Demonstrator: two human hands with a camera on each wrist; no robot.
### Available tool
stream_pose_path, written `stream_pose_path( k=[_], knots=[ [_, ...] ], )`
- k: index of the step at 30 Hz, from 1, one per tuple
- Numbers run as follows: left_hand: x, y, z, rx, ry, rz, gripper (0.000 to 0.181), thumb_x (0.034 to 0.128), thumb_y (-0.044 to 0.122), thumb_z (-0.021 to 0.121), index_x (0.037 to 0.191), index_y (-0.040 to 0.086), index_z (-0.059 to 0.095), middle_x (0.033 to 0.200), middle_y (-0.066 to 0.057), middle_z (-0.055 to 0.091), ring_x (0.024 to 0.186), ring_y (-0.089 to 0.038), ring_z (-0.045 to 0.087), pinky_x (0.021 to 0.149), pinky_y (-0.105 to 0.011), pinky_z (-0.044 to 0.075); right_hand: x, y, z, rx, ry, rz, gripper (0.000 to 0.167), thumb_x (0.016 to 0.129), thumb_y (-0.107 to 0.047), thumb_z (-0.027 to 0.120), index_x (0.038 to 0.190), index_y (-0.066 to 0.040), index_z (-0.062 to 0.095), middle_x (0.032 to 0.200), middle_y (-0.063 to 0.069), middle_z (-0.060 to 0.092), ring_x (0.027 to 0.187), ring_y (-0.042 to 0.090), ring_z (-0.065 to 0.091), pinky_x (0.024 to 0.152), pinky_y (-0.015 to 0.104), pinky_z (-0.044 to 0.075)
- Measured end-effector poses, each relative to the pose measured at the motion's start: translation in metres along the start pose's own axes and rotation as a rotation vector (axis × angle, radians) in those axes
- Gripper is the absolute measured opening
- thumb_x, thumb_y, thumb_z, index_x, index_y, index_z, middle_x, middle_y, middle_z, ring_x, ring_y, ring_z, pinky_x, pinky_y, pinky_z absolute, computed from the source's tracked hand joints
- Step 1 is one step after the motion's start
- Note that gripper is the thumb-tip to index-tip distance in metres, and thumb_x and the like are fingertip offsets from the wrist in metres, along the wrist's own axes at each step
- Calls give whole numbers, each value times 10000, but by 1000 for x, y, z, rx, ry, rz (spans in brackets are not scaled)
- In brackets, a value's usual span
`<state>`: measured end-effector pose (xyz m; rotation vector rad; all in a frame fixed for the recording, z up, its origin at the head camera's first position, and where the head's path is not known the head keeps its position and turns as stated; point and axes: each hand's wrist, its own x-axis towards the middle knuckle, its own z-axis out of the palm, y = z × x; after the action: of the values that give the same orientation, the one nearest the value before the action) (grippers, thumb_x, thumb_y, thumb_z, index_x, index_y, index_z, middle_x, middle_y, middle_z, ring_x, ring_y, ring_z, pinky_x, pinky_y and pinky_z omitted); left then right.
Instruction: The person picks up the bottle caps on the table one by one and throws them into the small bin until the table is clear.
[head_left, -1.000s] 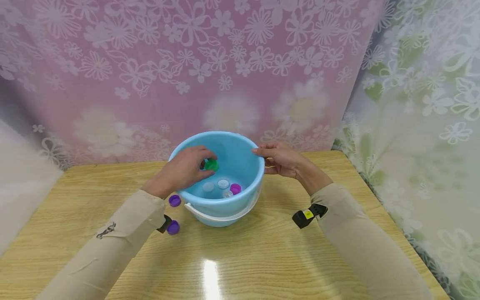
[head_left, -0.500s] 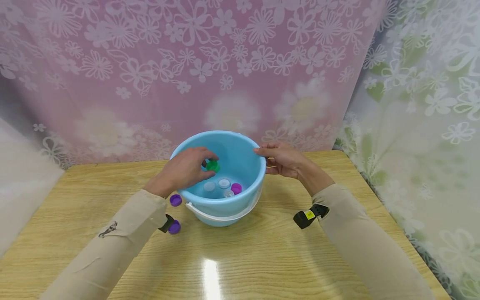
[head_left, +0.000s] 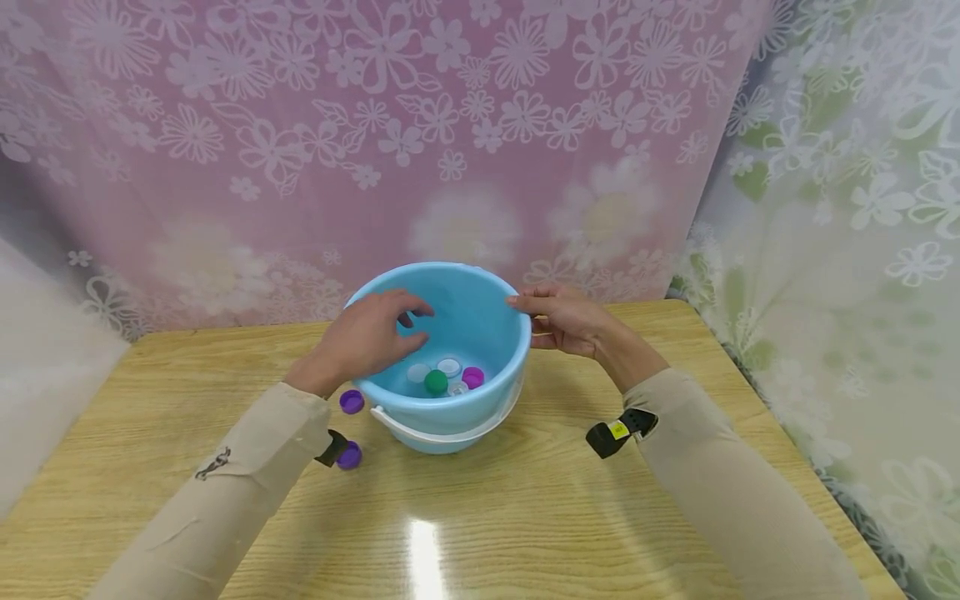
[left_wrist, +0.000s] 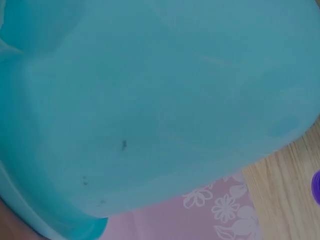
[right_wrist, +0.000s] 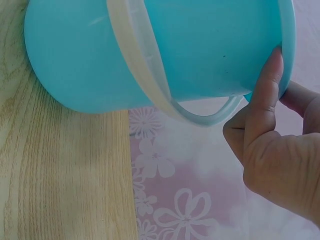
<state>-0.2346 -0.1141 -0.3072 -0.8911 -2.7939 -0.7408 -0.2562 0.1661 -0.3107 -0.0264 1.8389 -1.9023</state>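
Observation:
A light blue bucket (head_left: 480, 317) stands upright on the table. My left hand (head_left: 367, 337) reaches over its left rim, thumb and fingers parted with nothing between them. Below that hand, a green bottle cap (head_left: 436, 382) lies on the bucket's bottom. Around it are a magenta cap (head_left: 473, 377), a white cap (head_left: 449, 367) and clear, pale caps (head_left: 418, 373). At the right rim, my right hand (head_left: 566, 321) pinches the bucket's edge; the right wrist view shows its fingers (right_wrist: 265, 95) on both sides of the rim. The left wrist view shows mostly the bucket's outer wall.
Two purple caps, one nearer the bucket (head_left: 351, 402) and one by the left wrist strap (head_left: 349, 455), lie on the wooden table (head_left: 510, 517). A white handle (head_left: 457, 436) hangs down the bucket's front. Flowered cloth (head_left: 465, 167) hangs behind the table.
My left hand has let go of the green cap, which has dropped to the bucket's bottom among the others. The right hand keeps its pinch on the rim.

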Motion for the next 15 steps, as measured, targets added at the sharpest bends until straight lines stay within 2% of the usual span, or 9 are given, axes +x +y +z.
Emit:
stream_pose_path(
  k=[2,4,8,10,12,15],
  knots=[
    [-2,-1,1,-50,77,14,238,895,174,655,1116,89,678,1070,-41,649,911,-205,609,763,-360,524,0,0,0,-3,-2,3,330,963,-212,602,1191,18,535,945,107,596,735,163,645,689,309,583],
    [-4,-2,2,-113,192,27,204,912,141,629,1097,69,674,1045,-62,643,910,-234,599,758,-379,524,0,0,1,-4,-1,7,336,963,-212,602,1194,22,533,940,105,588,725,156,637,680,300,584],
    [-8,-5,5,-193,531,112,150,902,46,581,1016,27,676,962,-92,648,873,-227,591,735,-372,512,-1,1,1,-13,13,18,354,964,-214,599,1216,25,528,945,104,589,726,152,639,680,301,584],
    [-12,-6,4,-206,660,127,154,891,22,565,998,25,676,936,-95,650,850,-203,593,714,-342,495,-1,0,0,-21,18,21,362,966,-213,596,1228,27,524,947,104,595,732,154,645,688,307,584],
    [-16,-10,1,-197,734,134,164,879,0,554,993,17,671,926,-101,648,833,-195,595,694,-315,486,-2,0,0,-28,22,26,366,969,-210,591,1239,27,521,951,101,600,742,155,648,698,311,583],
    [-26,-18,-1,-198,768,91,186,867,-25,543,1013,4,655,948,-107,637,826,-200,587,681,-280,474,-4,-1,-1,-31,20,28,388,969,-210,591,1257,36,509,951,103,608,749,159,649,708,316,582]
  ],
)
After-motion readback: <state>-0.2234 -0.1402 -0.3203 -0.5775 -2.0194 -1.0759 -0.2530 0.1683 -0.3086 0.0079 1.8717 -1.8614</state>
